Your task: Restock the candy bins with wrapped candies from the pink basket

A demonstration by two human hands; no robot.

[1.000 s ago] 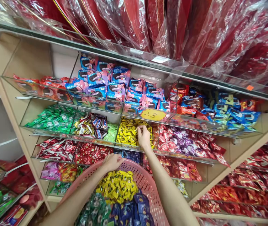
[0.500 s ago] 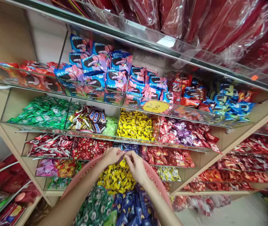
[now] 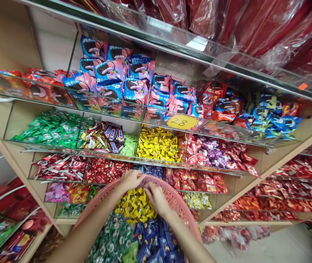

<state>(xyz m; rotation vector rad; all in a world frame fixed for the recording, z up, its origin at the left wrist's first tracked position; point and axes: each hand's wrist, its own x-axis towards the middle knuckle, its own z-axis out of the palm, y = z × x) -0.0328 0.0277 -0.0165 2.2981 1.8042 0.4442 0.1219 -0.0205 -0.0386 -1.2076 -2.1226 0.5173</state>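
Observation:
A pink perforated plastic basket (image 3: 187,208) is in front of me, holding yellow-wrapped candies (image 3: 135,204), green-wrapped candies (image 3: 110,237) and dark blue packets (image 3: 156,237). My left hand (image 3: 131,180) lies over the far rim of the basket, its fingers bent around the edge. Just inside that rim, my right hand (image 3: 156,196) hovers by the yellow candies with its fingers curled together. Whatever may be between those fingers is hidden. Behind the basket, a shelf bin of similar yellow candies (image 3: 158,144) stands above hand height.
Glass-fronted shelves (image 3: 90,153) hold green candies (image 3: 53,128), chocolate bars (image 3: 113,137), purple and red candies (image 3: 213,151) and blue cookie packs (image 3: 109,71). A yellow price tag (image 3: 182,121) reads 28. Red plastic-wrapped goods (image 3: 240,25) hang over the top glass edge.
My right hand has moved down and slightly away from my left hand, toward the yellow candies. The left hand stays at the far rim. The view has shifted slightly.

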